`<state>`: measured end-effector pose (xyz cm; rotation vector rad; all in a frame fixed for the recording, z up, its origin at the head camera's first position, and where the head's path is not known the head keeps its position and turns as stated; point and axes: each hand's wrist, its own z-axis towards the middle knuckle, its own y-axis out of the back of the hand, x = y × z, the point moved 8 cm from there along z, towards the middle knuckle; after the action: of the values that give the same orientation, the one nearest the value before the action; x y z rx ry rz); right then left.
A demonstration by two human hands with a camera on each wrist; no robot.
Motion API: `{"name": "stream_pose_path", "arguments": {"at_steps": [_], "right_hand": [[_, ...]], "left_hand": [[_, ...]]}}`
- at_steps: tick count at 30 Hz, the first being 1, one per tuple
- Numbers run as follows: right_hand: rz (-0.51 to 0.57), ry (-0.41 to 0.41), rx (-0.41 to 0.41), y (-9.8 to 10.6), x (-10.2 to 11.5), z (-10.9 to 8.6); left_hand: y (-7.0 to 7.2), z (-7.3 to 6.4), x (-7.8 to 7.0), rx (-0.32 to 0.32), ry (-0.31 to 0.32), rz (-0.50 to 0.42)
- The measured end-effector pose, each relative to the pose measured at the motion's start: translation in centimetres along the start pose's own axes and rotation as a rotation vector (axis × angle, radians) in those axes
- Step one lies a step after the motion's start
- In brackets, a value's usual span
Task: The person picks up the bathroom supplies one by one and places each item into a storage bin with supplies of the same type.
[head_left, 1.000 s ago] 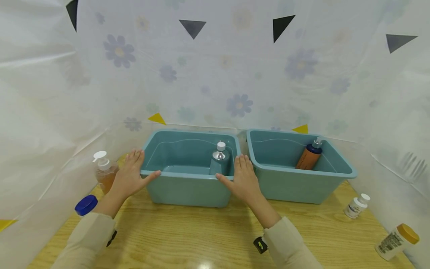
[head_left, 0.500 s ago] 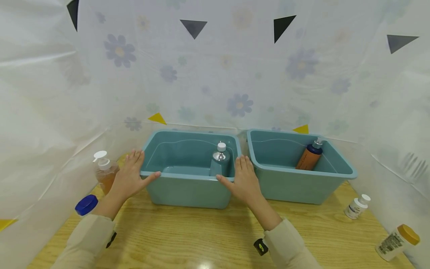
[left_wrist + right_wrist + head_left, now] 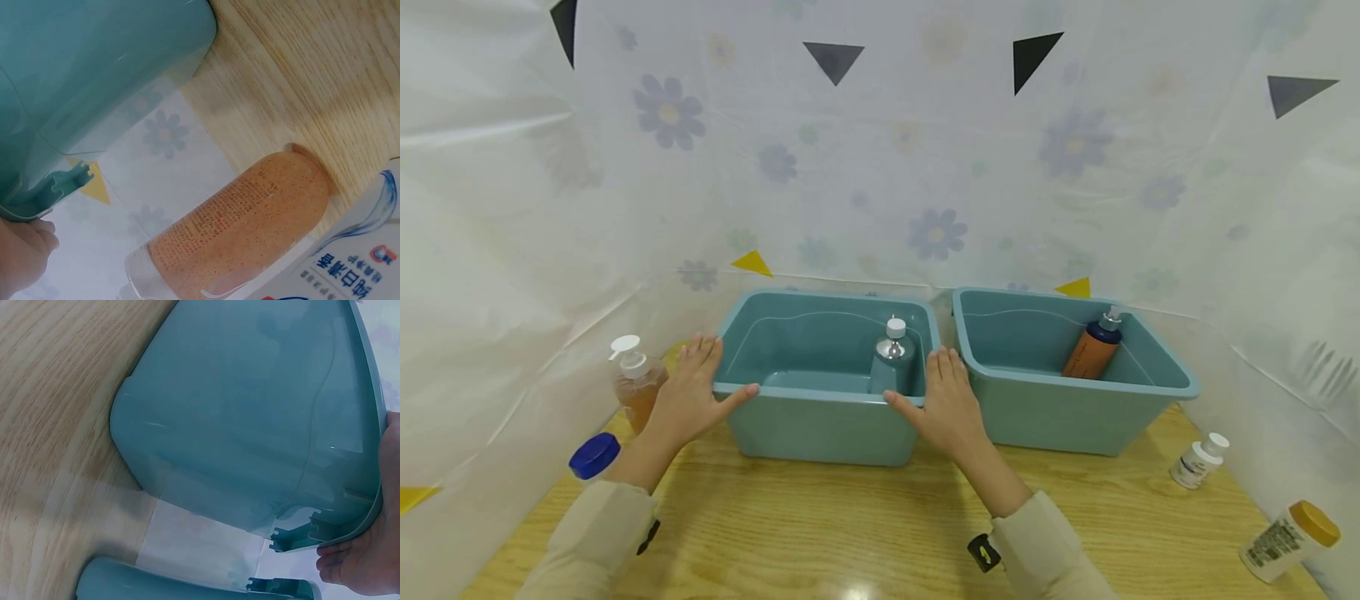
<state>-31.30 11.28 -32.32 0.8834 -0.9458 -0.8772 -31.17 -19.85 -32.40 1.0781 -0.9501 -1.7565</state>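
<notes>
In the head view, a teal plastic bin (image 3: 823,429) stands on the wooden table between both hands. My left hand (image 3: 688,396) rests on its near left corner, thumb along the front rim and fingers extended along the left side. At the near right corner, my right hand (image 3: 951,410) lies the same way, its thumb touching the front rim. Inside this bin, at the right, stands a clear bottle (image 3: 892,367) with a white top and silver collar. The right wrist view shows the fingertips (image 3: 334,562) against the underside of the rim.
A second teal bin (image 3: 1075,417) holds a leaning orange-and-navy pump bottle (image 3: 1090,354). Left stand an amber pump bottle (image 3: 638,396) and a blue-capped bottle (image 3: 593,456). Right are a small white bottle (image 3: 1197,462) and a yellow-capped bottle (image 3: 1281,542). Plastic sheeting (image 3: 865,167) surrounds the table.
</notes>
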Motion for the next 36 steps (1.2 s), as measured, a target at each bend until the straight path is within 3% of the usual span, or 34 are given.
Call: {"name": "stream_pose_path", "arguments": {"at_steps": [9,17,28,36], "right_hand": [[0.004,0.002,0.005,0.0,0.0,-0.2],[0.026,0.017,0.012,0.0,-0.1,-0.2],[0.028,0.065,0.07,0.9,0.5,0.3],[0.032,0.057,0.168,0.7,0.3,1.1]], "left_hand": [[-0.1,-0.2,0.0,0.01,0.005,-0.007],[0.0,-0.1,-0.1,0.056,0.014,0.001],[0.9,0.1,-0.5,0.099,-0.07,0.069],[1.4,0.6,-0.5,0.073,-0.113,0.1]]}}
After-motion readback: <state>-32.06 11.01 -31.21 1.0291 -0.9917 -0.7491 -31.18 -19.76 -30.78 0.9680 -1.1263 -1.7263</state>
